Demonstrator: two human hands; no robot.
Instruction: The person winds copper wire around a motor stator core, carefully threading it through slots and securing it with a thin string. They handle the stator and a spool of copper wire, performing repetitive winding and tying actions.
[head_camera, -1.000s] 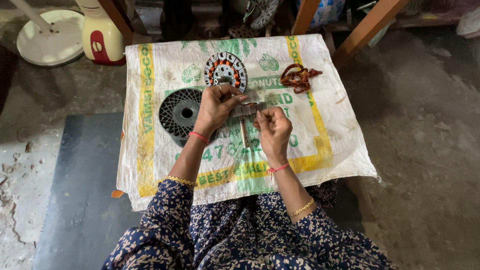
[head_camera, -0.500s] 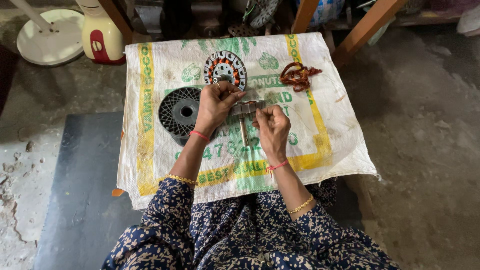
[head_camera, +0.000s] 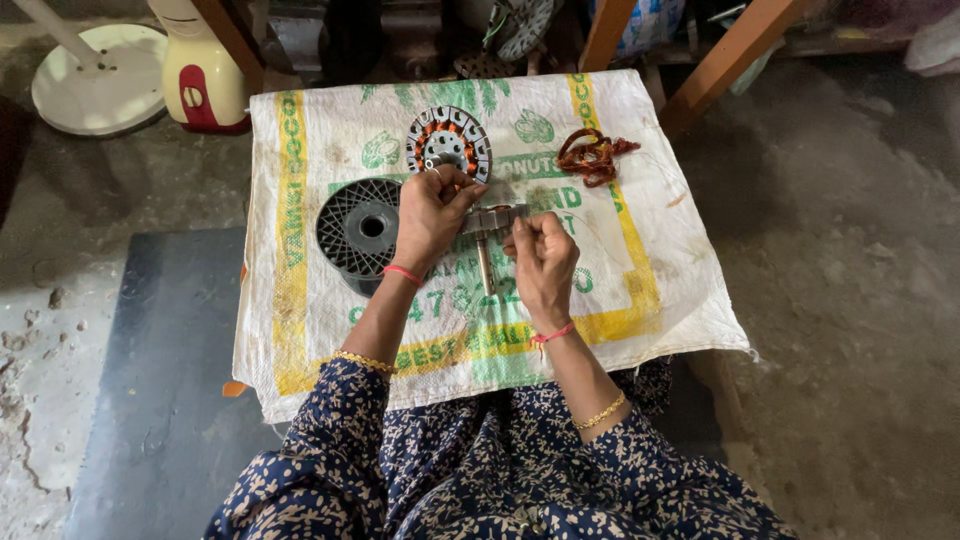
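Grey metal rotor piece, a short block with a thin shaft running toward the near edge: held just above the worktop, between both hands, at the middle of the sack.

Left hand: fingers curled over the left end of the block, grip pressed onto it from above and from the far side; wrist bent, forearm rising from the near left. Red thread at the wrist, gold bangle lower on the arm.

Right hand: fingers gathered at the right end of the block, pinching it; whether something fine is held between the fingertips cannot be told. Forearm comes up from the near right.

Long axis of the block: left to right, spanning the two grips. Shaft axis: far to near, hanging between the hands. Both hands touch the piece; neither is nearer.

Woven sack, white with yellow and green print: covers the worktop.

Black ribbed round cover: just left of the left hand.

Wound stator ring: far of the hands, near.

Tangle of copper wire: far right, apart.
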